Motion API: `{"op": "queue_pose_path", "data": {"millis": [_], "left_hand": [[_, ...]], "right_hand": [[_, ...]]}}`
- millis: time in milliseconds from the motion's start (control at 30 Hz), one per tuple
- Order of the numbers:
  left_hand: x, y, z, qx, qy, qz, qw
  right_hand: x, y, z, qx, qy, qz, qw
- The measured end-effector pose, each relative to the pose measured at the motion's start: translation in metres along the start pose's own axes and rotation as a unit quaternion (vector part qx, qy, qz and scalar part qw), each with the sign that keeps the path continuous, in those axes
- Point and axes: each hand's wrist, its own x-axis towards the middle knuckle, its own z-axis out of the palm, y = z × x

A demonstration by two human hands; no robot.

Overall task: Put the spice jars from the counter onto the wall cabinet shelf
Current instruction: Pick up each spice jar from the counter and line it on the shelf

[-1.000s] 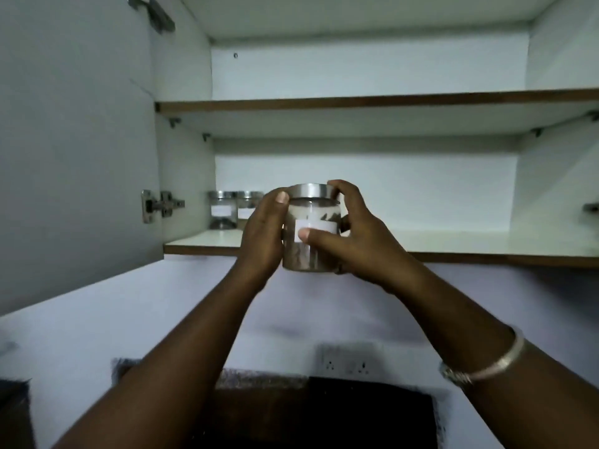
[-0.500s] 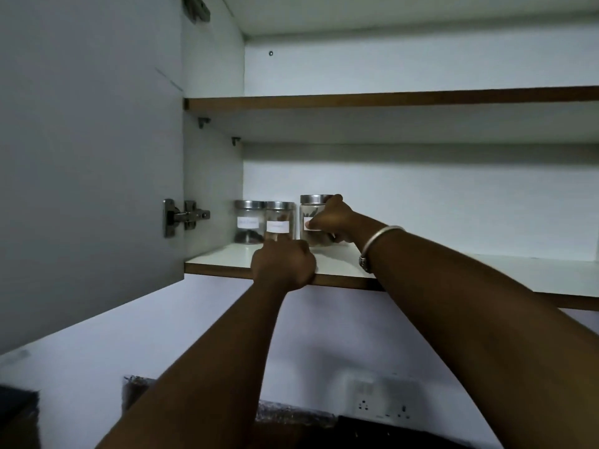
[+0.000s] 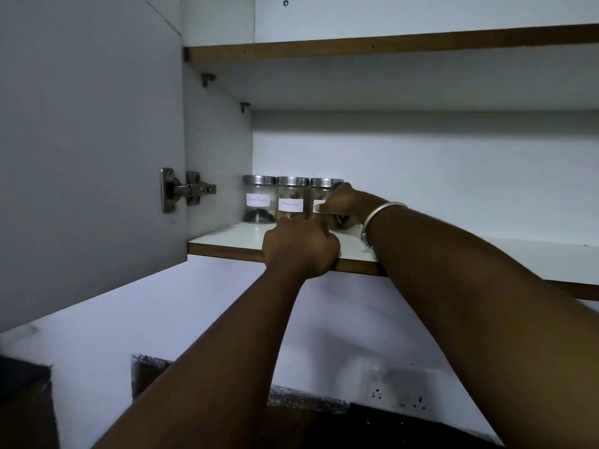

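Observation:
Three glass spice jars with steel lids and white labels stand in a row at the back left of the lower cabinet shelf (image 3: pixel 227 241). The left jar (image 3: pixel 257 199) and the middle jar (image 3: pixel 291 197) stand free. My right hand (image 3: pixel 343 204) wraps around the third jar (image 3: pixel 324 186), which rests on the shelf at the right end of the row and is mostly hidden by the fingers. My left hand (image 3: pixel 299 247) is curled at the shelf's front edge, one finger pointing up against the middle jar's front.
The open cabinet door (image 3: pixel 90 140) with its hinge (image 3: pixel 186 189) hangs at the left. An upper shelf (image 3: pixel 389 47) spans above. The lower shelf runs bare to the right. A wall socket (image 3: pixel 398 396) sits below on the wall.
The third jar went from being held in both hands in front of the shelf to standing in the row. My left hand let go and dropped to the shelf edge.

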Motion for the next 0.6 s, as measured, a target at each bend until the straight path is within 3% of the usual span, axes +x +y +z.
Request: {"op": "queue_pose_path", "data": {"millis": [233, 367, 500, 600], "left_hand": [[-0.002, 0.000, -0.003, -0.014, 0.032, 0.021, 0.999], [-0.007, 0.003, -0.009, -0.023, 0.009, 0.013, 1.000], [-0.016, 0.007, -0.026, -0.049, -0.044, 0.016, 0.998], [-0.043, 0.013, -0.035, -0.128, -0.019, 0.041, 0.991]], "right_hand": [[-0.045, 0.006, -0.017, -0.058, -0.125, 0.042, 0.990], [-0.092, 0.010, -0.028, -0.106, -0.116, 0.045, 0.987], [-0.158, 0.012, -0.036, -0.082, -0.093, 0.004, 0.992], [-0.212, 0.011, -0.045, -0.076, -0.053, -0.044, 0.995]]}}
